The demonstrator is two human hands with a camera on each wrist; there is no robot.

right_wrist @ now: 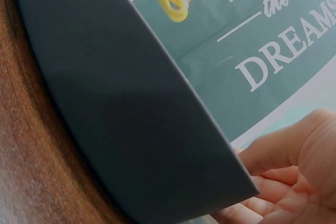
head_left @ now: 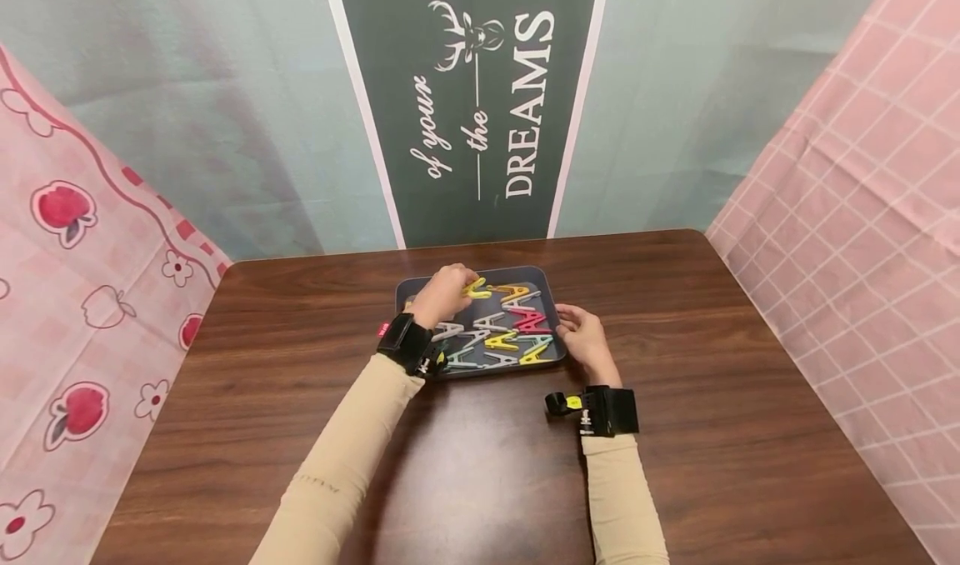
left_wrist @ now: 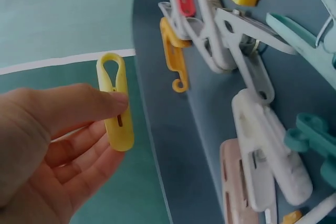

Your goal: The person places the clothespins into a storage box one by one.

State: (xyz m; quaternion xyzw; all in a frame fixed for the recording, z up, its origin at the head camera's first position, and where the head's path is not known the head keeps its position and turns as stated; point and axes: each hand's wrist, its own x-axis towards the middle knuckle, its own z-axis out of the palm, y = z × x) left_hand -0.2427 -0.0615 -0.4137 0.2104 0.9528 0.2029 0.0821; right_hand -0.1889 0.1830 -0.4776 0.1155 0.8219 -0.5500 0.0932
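My left hand (head_left: 442,292) pinches a yellow clothespin (left_wrist: 121,136) between thumb and fingers over the far left part of the dark tray (right_wrist: 126,98). In the left wrist view its looped end points up. Several clothespins lie spread in the tray: a red one (head_left: 531,323), an orange one (head_left: 510,291), another yellow one (head_left: 500,341), and white and teal ones (left_wrist: 268,150). At the tray's right side, my right hand (head_left: 587,340) holds the rim with thumb and fingers; the right wrist view shows them at its edge, partly hidden by the wall.
The tray stands on a brown wooden table (head_left: 720,432), near its back edge. Behind hangs a green and grey cloth (head_left: 480,215) with white lettering. Pink curtains (head_left: 847,173) close off both sides. Each wrist wears a black strap with a camera.
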